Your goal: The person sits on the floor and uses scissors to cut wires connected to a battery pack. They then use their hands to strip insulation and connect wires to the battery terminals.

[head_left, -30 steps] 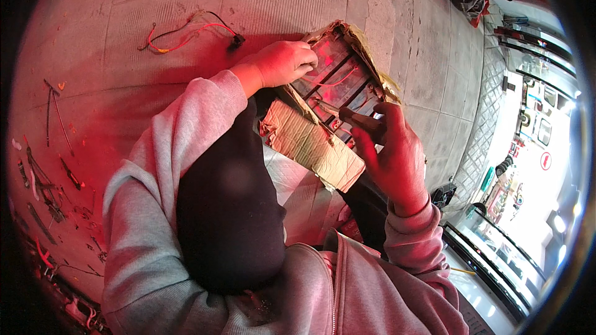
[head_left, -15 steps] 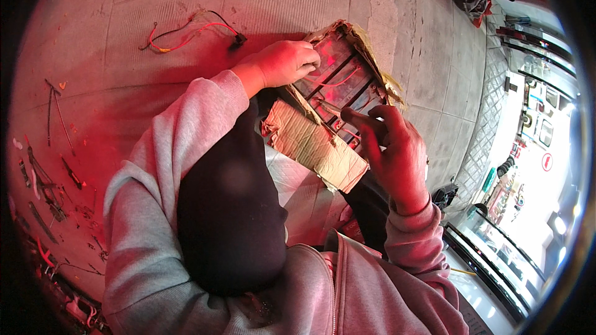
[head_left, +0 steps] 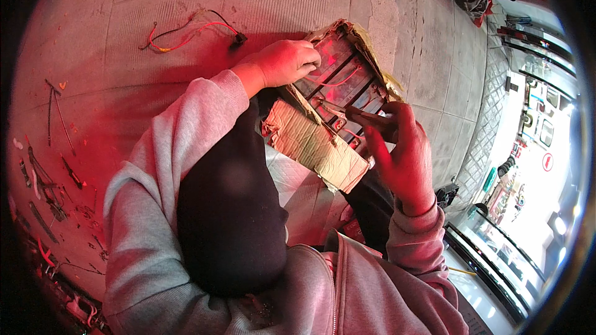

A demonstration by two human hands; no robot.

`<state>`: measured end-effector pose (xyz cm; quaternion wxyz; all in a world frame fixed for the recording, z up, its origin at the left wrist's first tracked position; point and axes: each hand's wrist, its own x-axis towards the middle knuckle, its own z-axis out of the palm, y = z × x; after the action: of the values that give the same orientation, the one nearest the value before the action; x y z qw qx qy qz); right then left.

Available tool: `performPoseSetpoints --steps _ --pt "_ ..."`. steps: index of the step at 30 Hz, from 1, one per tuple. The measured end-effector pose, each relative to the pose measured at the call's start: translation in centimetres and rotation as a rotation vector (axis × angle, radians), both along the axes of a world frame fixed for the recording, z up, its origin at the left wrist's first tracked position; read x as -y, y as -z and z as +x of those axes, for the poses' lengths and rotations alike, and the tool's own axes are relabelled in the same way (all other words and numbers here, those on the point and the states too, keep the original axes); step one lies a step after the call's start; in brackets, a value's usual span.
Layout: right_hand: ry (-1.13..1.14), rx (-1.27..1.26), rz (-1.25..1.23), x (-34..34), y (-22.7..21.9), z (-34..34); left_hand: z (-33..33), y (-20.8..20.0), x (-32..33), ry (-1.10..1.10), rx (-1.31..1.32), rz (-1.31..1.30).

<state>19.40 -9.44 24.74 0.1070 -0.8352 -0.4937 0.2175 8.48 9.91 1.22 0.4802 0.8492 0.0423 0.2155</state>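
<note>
A torn cardboard box [head_left: 320, 149] stands in front of me, one flap folded out toward me. Inside it sit several dark battery blocks [head_left: 363, 71], separated by black gaps. A thin pink-red wire [head_left: 338, 82] crosses their tops, and another short red wire shows near the right end. My left hand [head_left: 288, 62] is at the box's left rim with its fingers curled together; whatever they pinch is hidden. Over the box's right side, my right hand [head_left: 403, 149] grips a slim tool [head_left: 332, 105], kind unclear, its narrow end pointing left at the blocks.
A red and black cable with a black plug [head_left: 238, 38] lies on the paving beyond my left arm. Several loose hand tools [head_left: 46, 180] are scattered at far left. To the right are glass display cases [head_left: 496, 242] and a brightly lit shop front. A dark bag [head_left: 475, 0] sits at upper right.
My right hand has shifted slightly right, its fingers changing position around the tool. My left hand and the box hold their places.
</note>
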Motion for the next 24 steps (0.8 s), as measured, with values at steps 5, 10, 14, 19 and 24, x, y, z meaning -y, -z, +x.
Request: performPoseSetpoints --steps 5,10,14,19,24 --pt "-0.172 0.083 -0.009 -0.1 -0.3 -0.2 -0.1 0.0 0.0 -0.002 -0.006 0.004" --pt "-0.136 0.048 0.124 -0.2 0.1 -1.0 0.0 0.0 0.1 -0.004 -0.011 -0.007" --pt "0.098 -0.101 -0.099 -0.2 -0.1 -0.8 0.1 0.1 0.1 -0.004 0.0 -0.009" --pt "-0.22 0.127 0.14 -0.2 -0.1 -0.6 0.0 0.0 0.1 -0.005 -0.002 -0.012" --pt "0.023 -0.079 -0.027 0.1 0.2 -0.8 0.0 0.0 0.1 -0.01 0.001 -0.011"
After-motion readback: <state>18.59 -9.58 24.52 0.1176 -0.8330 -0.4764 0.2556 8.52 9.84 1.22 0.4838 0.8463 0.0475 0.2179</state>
